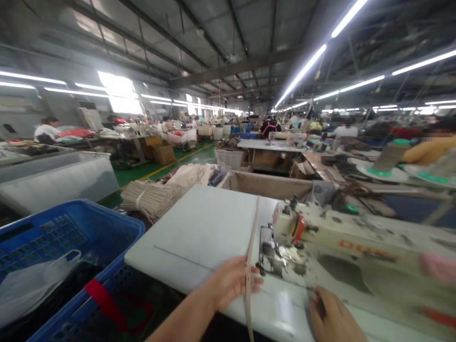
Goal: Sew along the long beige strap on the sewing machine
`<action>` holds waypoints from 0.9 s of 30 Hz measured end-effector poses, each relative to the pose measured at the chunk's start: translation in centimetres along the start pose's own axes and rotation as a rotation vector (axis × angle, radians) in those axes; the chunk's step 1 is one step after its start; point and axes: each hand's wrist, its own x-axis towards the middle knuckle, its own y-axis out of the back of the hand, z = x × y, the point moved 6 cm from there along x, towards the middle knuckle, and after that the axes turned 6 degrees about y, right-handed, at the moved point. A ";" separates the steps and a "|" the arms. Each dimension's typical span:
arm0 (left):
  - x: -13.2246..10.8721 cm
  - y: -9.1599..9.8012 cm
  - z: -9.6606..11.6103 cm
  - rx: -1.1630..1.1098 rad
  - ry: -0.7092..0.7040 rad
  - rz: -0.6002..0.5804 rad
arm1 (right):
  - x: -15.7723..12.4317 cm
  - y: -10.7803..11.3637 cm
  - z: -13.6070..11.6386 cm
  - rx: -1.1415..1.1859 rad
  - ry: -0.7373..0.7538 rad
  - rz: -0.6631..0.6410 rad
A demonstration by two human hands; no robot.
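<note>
A long narrow beige strap [252,237] runs over the white table top [210,218] and hangs past its front edge. My left hand [233,284] is at the strap near that edge, fingers loosely bent behind it and the strap lying across them. Right of it, my right hand [335,316] is low over the table edge, with its fingers curled. Something dark shows by those fingers, too blurred to name. Beyond my hands stands a cream sewing machine [331,237], its needle area just right of the strap.
To the left sits a blue plastic crate [81,213] holding a white bag and dark material, a red strap [107,304] over its side. A bundle of beige strips [149,197] lies past the table's left edge. Thread cones [392,156] stand at right. Other people work farther off.
</note>
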 end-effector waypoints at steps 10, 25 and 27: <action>4.6 -0.4 2.4 -0.166 0.092 0.125 | 0.5 2.0 -2.6 -0.143 0.012 0.039; 6.7 -0.9 3.0 -0.114 0.020 -0.005 | 4.5 12.3 4.2 -0.314 0.115 0.240; 6.5 -0.9 3.1 0.062 -0.058 0.015 | 6.3 15.0 8.9 -0.412 -0.019 0.250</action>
